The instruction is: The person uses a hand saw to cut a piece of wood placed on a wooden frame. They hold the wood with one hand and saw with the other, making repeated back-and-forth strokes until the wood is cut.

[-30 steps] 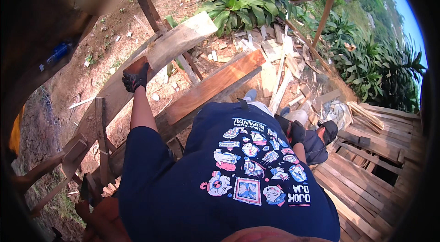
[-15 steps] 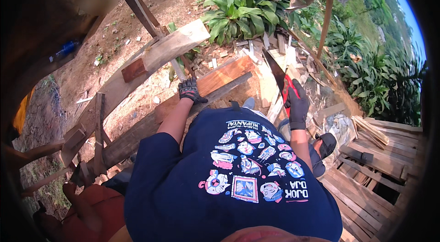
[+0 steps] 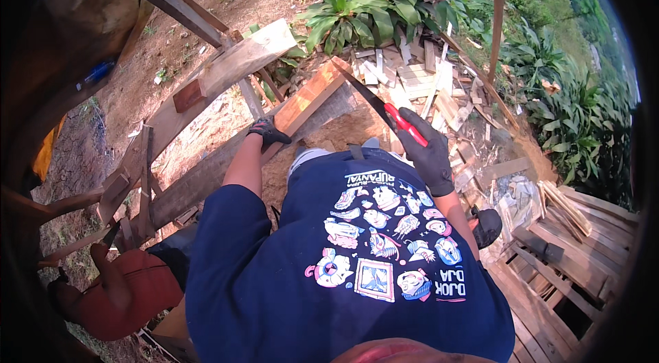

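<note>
A reddish-brown wooden plank (image 3: 310,100) lies over a greyer weathered board (image 3: 331,113) in front of me. My left hand (image 3: 269,131), in a dark glove, grips the plank partway along its length, thumb toward me. In my right hand (image 3: 428,157), also gloved, is a handsaw by its red handle (image 3: 406,124). The dark saw blade (image 3: 366,95) points up and left, its tip end at the plank's far right end. Whether the teeth touch the wood, I cannot tell.
A long timber beam (image 3: 226,74) runs diagonally at the left on posts. Wood offcuts (image 3: 412,74) litter the ground beyond the plank. A person in a red shirt (image 3: 130,291) is at lower left. Slatted decking (image 3: 570,253) with a dark gap lies right; leafy plants (image 3: 367,2) grow ahead.
My right hand has brought the saw leftward and tilted it, from beside the plank to its end. The left hand has shifted slightly left and closed more around the plank.
</note>
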The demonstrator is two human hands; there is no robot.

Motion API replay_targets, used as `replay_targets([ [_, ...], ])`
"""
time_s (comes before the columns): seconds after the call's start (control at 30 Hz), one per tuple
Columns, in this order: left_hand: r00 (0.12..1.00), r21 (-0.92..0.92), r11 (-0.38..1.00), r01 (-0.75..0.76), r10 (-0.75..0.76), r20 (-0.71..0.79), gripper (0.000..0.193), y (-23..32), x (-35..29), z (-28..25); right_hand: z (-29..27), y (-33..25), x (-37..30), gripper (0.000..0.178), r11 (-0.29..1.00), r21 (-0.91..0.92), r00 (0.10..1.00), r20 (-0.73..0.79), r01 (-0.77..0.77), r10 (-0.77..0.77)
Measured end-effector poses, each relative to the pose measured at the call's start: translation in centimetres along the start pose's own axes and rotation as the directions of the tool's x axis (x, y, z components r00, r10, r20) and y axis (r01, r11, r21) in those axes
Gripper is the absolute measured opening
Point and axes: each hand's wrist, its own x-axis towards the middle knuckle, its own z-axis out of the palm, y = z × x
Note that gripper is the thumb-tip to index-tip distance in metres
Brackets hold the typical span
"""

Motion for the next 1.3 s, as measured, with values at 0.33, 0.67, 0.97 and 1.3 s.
replay_targets([
  [0.33,0.992,-0.101,0.994,-0.033,0.020,-0.123,0.109,-0.7,-1.7,0.8,1.8,0.3,0.9,0.038,0.978,-0.129,0.986,0.013,0.165,-0.165],
  [0.67,0.936,0.003,0.993,-0.117,0.111,-0.334,0.105,1.3,-1.7,-0.2,6.1,-1.2,1.3,0.041,0.999,-0.033,0.998,-0.064,0.014,-0.016],
  [0.97,0.979,0.196,0.972,-0.129,0.157,-0.131,0.079,2.8,4.6,-1.9,6.6,-3.5,0.3,0.041,0.994,-0.101,0.998,-0.064,-0.030,0.024],
  [1.3,0.955,0.108,0.976,-0.188,0.207,-0.211,0.084,4.9,2.0,1.9,7.4,-8.4,1.2,0.048,0.981,-0.135,0.988,0.039,-0.140,0.146],
])
